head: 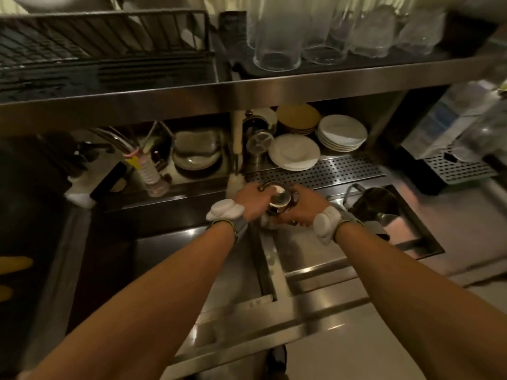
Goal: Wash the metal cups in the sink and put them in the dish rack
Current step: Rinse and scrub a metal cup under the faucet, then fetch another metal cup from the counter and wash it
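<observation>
Fingers of the left hand [251, 196] and right hand [303, 204] are wrapped around one metal cup [278, 200], held at frame centre over the sink [192, 250], presumably so drips fall inside; the dish rack [104, 50] sits upper left.

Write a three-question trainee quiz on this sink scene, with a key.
1. True or false: both hands grip the metal cup.
2. Where is the dish rack? A) upper shelf, left B) inside the sink C) on the floor
3. What stands upside down on the shelf to the right of the rack?

Key: 1 true, left hand and right hand; 2 A; 3 clear glasses.
</observation>
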The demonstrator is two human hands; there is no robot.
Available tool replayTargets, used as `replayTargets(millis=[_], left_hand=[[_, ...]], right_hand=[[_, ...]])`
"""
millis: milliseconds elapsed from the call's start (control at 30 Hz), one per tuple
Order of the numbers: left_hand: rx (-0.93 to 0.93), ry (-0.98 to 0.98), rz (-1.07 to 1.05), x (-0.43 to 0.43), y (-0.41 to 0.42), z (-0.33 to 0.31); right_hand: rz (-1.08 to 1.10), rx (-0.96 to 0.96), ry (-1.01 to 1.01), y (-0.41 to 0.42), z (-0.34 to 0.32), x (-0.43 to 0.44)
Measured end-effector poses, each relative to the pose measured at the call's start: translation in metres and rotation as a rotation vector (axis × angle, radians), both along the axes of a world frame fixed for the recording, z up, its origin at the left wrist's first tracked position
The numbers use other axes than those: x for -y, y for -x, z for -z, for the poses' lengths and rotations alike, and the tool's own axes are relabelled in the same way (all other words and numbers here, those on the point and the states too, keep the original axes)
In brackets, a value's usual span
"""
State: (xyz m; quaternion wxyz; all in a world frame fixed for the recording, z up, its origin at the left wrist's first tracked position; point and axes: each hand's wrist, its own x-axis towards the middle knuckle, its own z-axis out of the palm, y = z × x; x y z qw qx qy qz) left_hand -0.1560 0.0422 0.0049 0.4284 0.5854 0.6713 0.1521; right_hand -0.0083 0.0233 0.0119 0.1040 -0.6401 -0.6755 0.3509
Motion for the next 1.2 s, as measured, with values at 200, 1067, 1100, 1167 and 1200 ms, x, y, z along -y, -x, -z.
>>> replayTargets(millis=[200,1067,1100,1167,1200], left_hand=[[0.064,0.065,-0.013,0.002,-0.044,0.021],[-0.219,-0.226,0.629,-0.031,-0.184,-0.021],[-0.243,-0.215,0.654,-0.033,-0.193,-0.017],[-0.29,-0.211,0.708,-0.037,-0.206,-0.009],[-0.307,-0.205,0.731,-0.039,-0.212,-0.005]], right_hand=[[0.04,0.07,0.011,-0.037,0.022,0.01],[0.267,0.386,-0.092,-0.156,-0.009,-0.01],[0.282,0.394,-0.086,-0.164,-0.004,-0.009],[0.314,0.382,-0.061,-0.174,0.008,-0.005],[0.322,0.389,-0.044,-0.178,0.013,-0.005]])
